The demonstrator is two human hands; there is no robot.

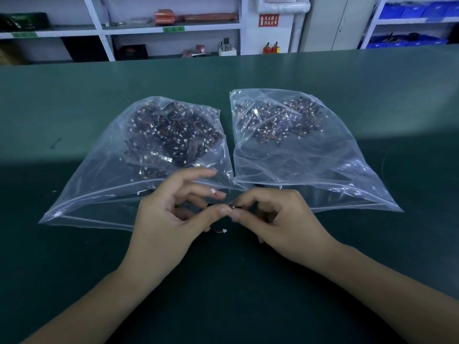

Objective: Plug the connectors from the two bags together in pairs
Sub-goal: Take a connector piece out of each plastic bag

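Note:
Two clear plastic bags lie side by side on the green table (74, 108). The left bag (99, 184) and the right bag (330, 170) each hold several small dark wired connectors with white plugs. My left hand (169, 219) and my right hand (280, 219) meet in front of the bags, fingertips touching. Between thumbs and forefingers they pinch a small dark connector piece (234, 207). A white plug (213, 191) shows at my left fingers. Another white plug on thin wires (223, 230) hangs below my left hand.
White shelving (171, 28) with boxes and tools runs along the back wall. Two red fire extinguishers (271, 47) stand by a pillar. Blue bins (407, 42) fill the shelves at the right. A grey cabinet (332, 23) stands beside them.

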